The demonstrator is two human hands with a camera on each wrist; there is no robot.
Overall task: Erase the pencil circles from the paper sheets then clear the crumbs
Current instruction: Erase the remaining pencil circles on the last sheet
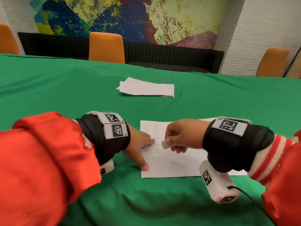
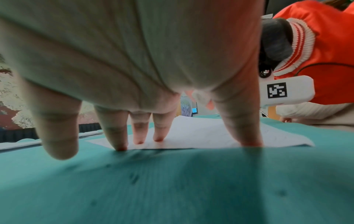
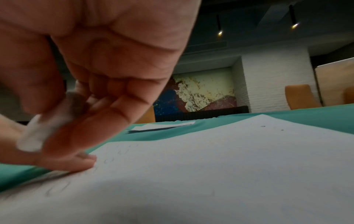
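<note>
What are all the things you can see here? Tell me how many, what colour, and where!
White paper sheet with pencil circles: one, white, on the cloth nearest the person, under both hands.
Stack of white paper sheets: one stack, white, farther back on the cloth.
White block eraser: one, white, above the circles.
Green tablecloth: one, green, covering the table.
Orange chairs: three in view, orange, beyond the table.
Colourful wall painting: one, blue, yellow and purple, back wall.
Left hand: fingers spread, pressing the sheet's left edge.
Right hand: pinching the eraser.
</note>
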